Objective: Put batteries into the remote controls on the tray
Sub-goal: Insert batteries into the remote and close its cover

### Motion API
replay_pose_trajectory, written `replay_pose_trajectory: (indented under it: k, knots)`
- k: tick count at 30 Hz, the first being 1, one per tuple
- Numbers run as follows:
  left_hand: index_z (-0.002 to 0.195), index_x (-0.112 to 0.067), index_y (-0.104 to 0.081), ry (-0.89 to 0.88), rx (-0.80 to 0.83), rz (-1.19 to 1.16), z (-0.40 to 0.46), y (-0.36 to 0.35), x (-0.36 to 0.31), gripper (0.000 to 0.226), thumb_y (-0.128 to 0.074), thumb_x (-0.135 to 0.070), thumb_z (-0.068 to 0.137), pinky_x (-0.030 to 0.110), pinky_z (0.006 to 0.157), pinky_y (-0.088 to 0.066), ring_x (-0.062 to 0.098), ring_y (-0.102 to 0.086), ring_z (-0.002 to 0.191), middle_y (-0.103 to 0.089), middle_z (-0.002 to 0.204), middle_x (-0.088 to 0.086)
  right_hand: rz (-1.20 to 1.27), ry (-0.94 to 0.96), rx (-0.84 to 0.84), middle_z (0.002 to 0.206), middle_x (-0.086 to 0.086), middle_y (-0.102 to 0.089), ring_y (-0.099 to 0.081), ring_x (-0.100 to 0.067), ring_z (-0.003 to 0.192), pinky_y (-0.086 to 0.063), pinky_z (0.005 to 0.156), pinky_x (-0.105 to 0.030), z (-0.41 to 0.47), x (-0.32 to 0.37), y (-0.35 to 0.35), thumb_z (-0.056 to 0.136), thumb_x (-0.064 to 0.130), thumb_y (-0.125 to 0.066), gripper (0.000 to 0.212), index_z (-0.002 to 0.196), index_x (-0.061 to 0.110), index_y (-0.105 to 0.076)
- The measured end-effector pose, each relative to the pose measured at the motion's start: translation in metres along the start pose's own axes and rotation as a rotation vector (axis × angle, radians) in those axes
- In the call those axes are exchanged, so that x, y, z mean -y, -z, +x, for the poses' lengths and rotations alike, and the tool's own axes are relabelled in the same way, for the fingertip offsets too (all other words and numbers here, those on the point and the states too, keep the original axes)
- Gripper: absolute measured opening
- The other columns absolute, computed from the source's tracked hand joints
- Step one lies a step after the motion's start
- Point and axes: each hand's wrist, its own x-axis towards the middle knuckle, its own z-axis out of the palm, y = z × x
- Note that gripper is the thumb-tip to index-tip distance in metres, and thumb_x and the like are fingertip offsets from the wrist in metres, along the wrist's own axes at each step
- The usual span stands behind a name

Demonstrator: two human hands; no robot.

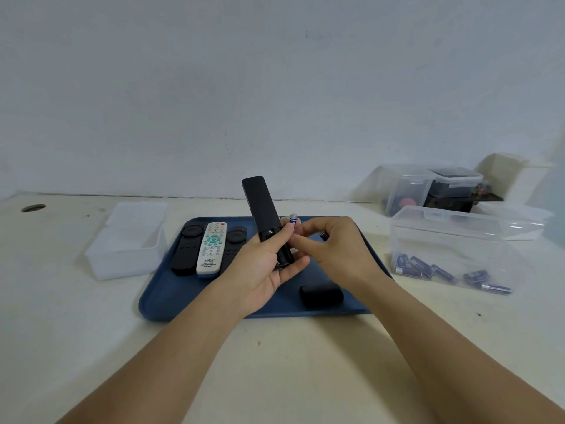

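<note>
Remote point(262, 209), black, gripped by left hand point(265, 264) above tray point(171, 296) | right hand point(331, 249) pinches one battery point(293, 221) | three remotes lie left on tray | cover point(321, 296) near right

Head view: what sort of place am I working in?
Probably a plain indoor workbench or desk set up for a sorting job: a bare cream tabletop against a blank wall, clear plastic storage boxes, and a blue tray.

Matt black plastic remote point(261, 206), glossy blue tray point(171, 296), clear plastic box point(452, 240).
</note>
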Motion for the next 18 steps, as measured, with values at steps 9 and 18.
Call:
replay_pose_trajectory:
  k: [9,18]
  knots:
    - [0.112,-0.013,-0.069,-0.016,-0.048,0.127,0.001,0.000,-0.007,0.035,-0.059,-0.043,0.098,0.016,0.035,-0.034,0.008,-0.045,0.047,-0.061,0.080,0.004,0.225,-0.153,-0.016,0.051,0.012,-0.058,-0.035,-0.002,0.035,-0.027,0.037,-0.010,0.005,0.003,0.009,0.092,0.013,-0.070,0.016,0.085,-0.002,-0.071]
    - [0.097,-0.009,-0.063,0.029,0.025,0.135,-0.001,0.006,-0.015,0.059,-0.029,-0.056,0.105,0.017,0.030,-0.014,0.011,-0.035,0.040,-0.065,0.065,0.011,-0.086,0.103,0.096,0.062,0.002,-0.065,-0.047,0.000,0.051,-0.038,0.057,-0.010,0.004,0.012,0.028,0.080,0.012,-0.083,0.010,0.079,0.009,-0.073]
